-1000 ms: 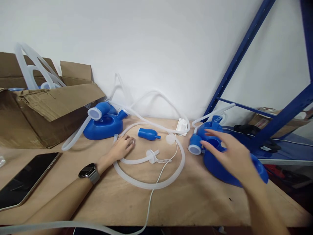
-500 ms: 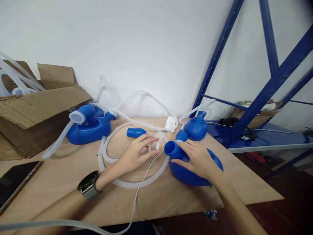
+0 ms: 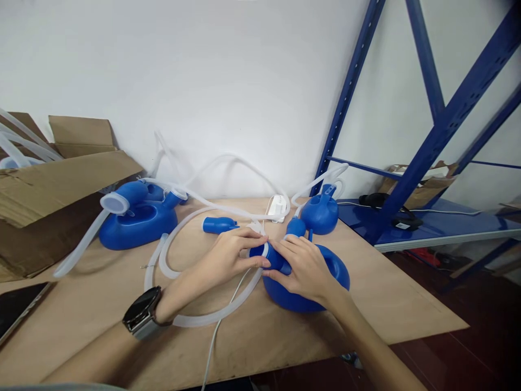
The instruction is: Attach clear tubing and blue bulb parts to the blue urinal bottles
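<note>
A blue plastic urinal bottle (image 3: 325,285) lies on the table in front of me, its wide neck pointing left. My right hand (image 3: 301,269) is wrapped round that neck from the right. At the neck's mouth, my left hand (image 3: 240,252) pinches a white ring (image 3: 266,250) between thumb and fingers, pressed against the rim. The fingertips of both hands almost meet there and partly hide the ring. Behind my left hand lies a loose blue spout piece (image 3: 220,225). A clear hose (image 3: 220,315) curves under my left forearm.
More blue bottles with hoses stand at left (image 3: 140,225) and back right (image 3: 320,213). A cardboard box (image 3: 69,184) holding hoses is at far left, near a dark tablet (image 3: 18,307). A white power strip (image 3: 277,208) lies by the wall. A blue metal rack (image 3: 423,146) borders the right.
My left hand has moved right, bringing the white ring to the mouth of the bottle's neck. The bottle and right hand have shifted slightly left in view, as the camera turned a little.
</note>
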A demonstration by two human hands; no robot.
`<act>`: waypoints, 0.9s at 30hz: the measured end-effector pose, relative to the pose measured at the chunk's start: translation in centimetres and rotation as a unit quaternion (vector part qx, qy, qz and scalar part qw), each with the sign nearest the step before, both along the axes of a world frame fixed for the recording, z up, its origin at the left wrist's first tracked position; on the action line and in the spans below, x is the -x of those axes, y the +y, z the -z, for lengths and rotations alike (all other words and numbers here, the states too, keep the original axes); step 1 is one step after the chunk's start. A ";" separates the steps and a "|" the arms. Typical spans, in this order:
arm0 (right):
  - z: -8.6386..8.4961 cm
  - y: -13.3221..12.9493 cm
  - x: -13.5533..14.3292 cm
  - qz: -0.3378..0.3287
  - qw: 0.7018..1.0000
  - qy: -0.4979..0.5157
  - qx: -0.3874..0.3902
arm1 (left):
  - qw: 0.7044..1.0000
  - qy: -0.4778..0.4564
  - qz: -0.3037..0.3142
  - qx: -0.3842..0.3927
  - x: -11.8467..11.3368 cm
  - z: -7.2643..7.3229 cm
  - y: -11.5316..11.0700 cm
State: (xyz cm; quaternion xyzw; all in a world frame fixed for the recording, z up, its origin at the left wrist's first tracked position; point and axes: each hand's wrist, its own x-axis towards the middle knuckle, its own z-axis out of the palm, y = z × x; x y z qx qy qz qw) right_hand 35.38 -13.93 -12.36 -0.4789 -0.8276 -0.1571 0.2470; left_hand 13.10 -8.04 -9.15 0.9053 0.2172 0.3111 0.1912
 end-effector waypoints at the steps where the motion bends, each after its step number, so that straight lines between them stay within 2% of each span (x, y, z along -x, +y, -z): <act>1: 0.1 0.0 0.0 -0.001 1.000 0.003 -0.001 | 1.000 0.007 0.007 -0.008 -0.1 -0.1 0.0; 5: 0.3 0.1 0.0 -0.002 1.000 0.015 -0.012 | 1.000 0.005 0.015 -0.024 -0.2 0.2 -0.1; 10: 0.3 0.1 0.0 -0.005 1.000 0.011 -0.013 | 0.999 -0.023 -0.002 0.031 -0.4 -0.3 -0.1; 12: 0.3 0.0 0.0 -0.004 1.000 0.015 -0.010 | 0.995 -0.033 0.003 0.091 -1.3 -0.5 0.3; 14: 0.2 -0.1 0.1 -0.003 1.000 0.016 -0.003 | 0.980 -0.077 -0.009 0.182 -2.8 -0.2 0.9; 16: 0.2 -0.2 0.1 -0.004 1.000 0.017 0.002 | 0.951 -0.141 -0.045 0.273 -4.6 0.7 1.4; 19: 0.3 -0.2 0.2 -0.011 1.000 0.016 -0.002 | 0.927 -0.172 -0.049 0.329 -6.5 2.1 1.8; 22: 0.6 0.0 0.1 -0.015 1.000 0.008 -0.015 | 0.950 -0.149 -0.001 0.274 -6.7 2.2 1.6; 25: 1.0 0.3 -0.2 -0.029 0.999 0.014 -0.031 | 0.979 -0.112 0.066 0.160 -5.8 1.2 1.3; 27: 1.3 0.5 -0.4 -0.037 0.998 0.028 -0.048 | 0.982 -0.099 0.120 0.107 -5.4 0.7 1.3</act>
